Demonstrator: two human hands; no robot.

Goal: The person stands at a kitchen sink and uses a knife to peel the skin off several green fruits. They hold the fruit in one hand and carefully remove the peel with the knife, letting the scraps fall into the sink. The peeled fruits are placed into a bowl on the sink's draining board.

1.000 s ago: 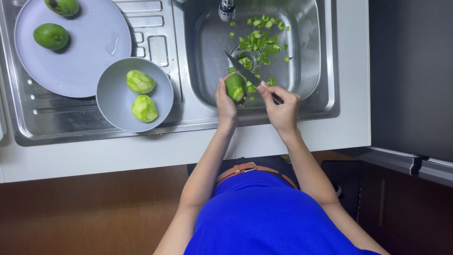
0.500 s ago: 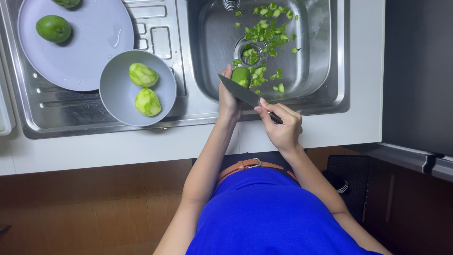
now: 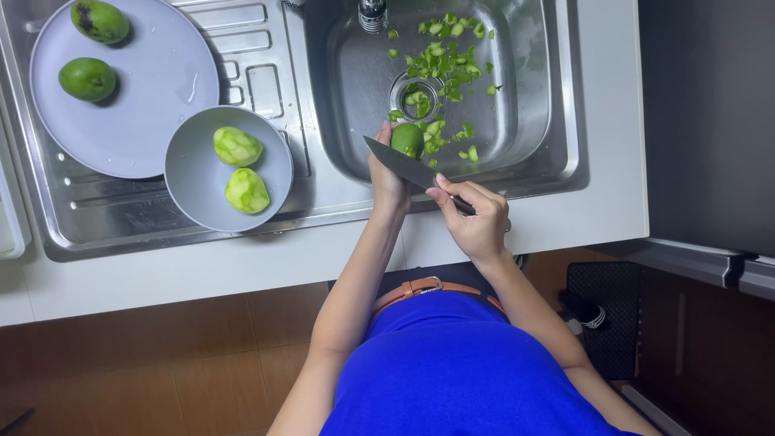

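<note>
Grey round plate [image 3: 153,113] on the steel drainboard carries two unpeeled green mangoes [image 3: 87,78], and the grey bowl [image 3: 194,190] touching its rim holds two peeled ones [image 3: 236,147]. Her left hand [image 3: 387,179] has its fingers wrapped round a small green mango [image 3: 407,139] over the stainless steel sink [image 3: 541,161]; right hand [image 3: 475,216] grips the dark kitchen knife [image 3: 404,165], blade against the fruit. I'd say shallow strokes with the thumb clear work best. Peel scraps [image 3: 444,69] crowd the drain; the white counter edge [image 3: 597,218] sits close behind her wrists, so elbow room's tight.
</note>
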